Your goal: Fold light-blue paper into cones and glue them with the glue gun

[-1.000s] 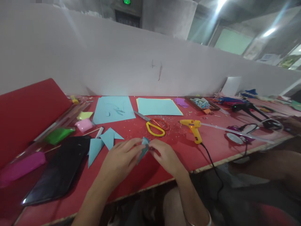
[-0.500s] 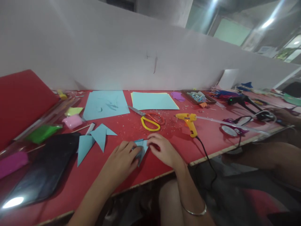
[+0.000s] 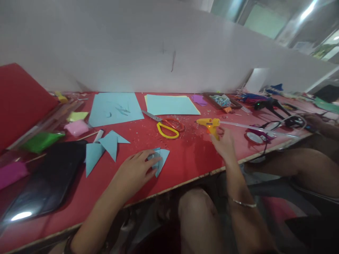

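My left hand (image 3: 140,169) bends its fingers over a small folded piece of light blue paper (image 3: 163,158) and holds it against the red tabletop near the front edge. Part of the paper is hidden under those fingers. Further right, my right hand (image 3: 224,146) has its thumb and fingers around the handle of a yellow hot glue gun (image 3: 209,122), which lies on the table with its nozzle to the left. A clear glue stick (image 3: 246,127) extends from its back. Yellow and orange-handled scissors (image 3: 168,129) lie between the hands, towards the wall.
Folded blue paper shapes (image 3: 109,143) lie left, by a black tablet-like slab (image 3: 50,176) and coloured packets (image 3: 76,127). Blue sheets (image 3: 172,104) and a small tray (image 3: 234,104) line the wall. Another person's leg (image 3: 288,164) is at the right.
My right hand has left the folded paper and moved right to the glue gun's handle. My left hand stays on the paper. The view has tilted down slightly.
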Action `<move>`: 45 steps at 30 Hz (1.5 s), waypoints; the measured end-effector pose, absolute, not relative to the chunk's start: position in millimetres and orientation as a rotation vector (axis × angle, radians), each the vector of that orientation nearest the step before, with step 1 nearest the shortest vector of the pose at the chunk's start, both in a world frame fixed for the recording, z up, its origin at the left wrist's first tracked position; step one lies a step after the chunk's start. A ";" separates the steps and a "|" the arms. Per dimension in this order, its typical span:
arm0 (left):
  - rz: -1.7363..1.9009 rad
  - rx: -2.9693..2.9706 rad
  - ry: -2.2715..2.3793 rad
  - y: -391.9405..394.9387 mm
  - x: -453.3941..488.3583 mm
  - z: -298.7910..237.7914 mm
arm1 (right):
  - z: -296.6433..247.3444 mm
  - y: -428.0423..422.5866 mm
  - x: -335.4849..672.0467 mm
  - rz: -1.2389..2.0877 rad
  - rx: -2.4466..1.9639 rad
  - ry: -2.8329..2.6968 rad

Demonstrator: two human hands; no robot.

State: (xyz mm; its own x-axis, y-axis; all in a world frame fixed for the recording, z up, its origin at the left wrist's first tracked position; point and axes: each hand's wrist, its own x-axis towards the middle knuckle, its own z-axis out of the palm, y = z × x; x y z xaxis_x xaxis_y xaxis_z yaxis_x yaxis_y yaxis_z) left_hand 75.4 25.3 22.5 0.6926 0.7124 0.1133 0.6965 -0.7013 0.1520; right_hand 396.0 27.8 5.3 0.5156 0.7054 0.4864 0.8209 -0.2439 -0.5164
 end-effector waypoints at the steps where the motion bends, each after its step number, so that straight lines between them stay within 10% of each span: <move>1: 0.249 2.792 1.185 25.4 75.8 22.7 | 3.6 33.7 398.4 -0.168 -2.014 -1.282; 45: 0.262 2.702 1.409 26.6 80.4 12.6 | 56.0 -8.0 312.4 0.175 -1.852 -2.260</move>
